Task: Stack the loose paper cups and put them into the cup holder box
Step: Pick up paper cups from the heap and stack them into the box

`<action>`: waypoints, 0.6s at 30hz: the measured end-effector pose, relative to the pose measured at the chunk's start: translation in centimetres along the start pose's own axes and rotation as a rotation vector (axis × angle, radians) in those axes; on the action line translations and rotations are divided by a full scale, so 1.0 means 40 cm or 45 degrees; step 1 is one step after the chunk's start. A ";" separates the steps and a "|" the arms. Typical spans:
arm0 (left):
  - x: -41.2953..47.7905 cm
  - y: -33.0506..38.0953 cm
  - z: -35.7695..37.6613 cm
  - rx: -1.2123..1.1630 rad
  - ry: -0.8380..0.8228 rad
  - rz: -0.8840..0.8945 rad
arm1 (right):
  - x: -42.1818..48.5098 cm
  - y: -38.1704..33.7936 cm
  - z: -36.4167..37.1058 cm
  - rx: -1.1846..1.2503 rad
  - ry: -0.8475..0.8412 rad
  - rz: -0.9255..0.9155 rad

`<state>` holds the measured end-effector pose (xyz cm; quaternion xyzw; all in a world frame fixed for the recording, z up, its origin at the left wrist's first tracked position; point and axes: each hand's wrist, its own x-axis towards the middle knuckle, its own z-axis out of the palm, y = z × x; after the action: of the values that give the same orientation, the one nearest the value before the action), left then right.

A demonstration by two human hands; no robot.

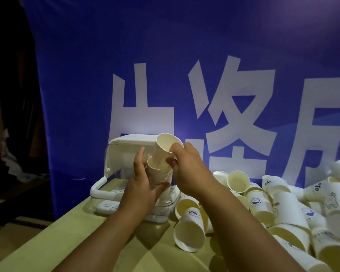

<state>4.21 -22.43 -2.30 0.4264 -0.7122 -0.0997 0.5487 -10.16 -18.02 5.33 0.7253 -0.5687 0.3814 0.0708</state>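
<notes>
A smooth, tapered paper cup (pixel 165 148) is pinched at its side by the right hand (pixel 186 167), long axis tilted, mouth up and leaning right, its base sunk into the stack (pixel 159 175) that the left hand (pixel 141 185) grips. The stack's lower end is hidden behind that hand, just in front of the white plastic cup holder box (pixel 133 142). Loose cups (pixel 263 203), cut off at the right edge, lie heaped on the table (pixel 67 232).

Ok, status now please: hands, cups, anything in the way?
Left hand grips stack. Right hand pinches cup, tilted, partly in stack. Box open behind, way looks clear. Loose cups piled right.
</notes>
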 end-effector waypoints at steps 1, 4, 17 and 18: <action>0.001 0.000 0.000 0.019 0.008 0.005 | -0.001 -0.002 -0.003 -0.051 -0.044 -0.015; 0.000 0.005 0.001 0.074 0.009 0.065 | -0.007 -0.007 -0.005 -0.105 -0.190 -0.031; -0.002 0.004 0.006 0.221 -0.085 -0.015 | -0.010 -0.014 0.078 0.322 -0.249 0.306; 0.000 -0.001 0.004 0.217 -0.101 -0.031 | -0.008 -0.014 0.085 0.325 -0.245 0.331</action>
<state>4.09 -22.52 -2.39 0.4761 -0.7339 -0.0622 0.4804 -8.06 -19.42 2.94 0.6820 -0.6087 0.3852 -0.1263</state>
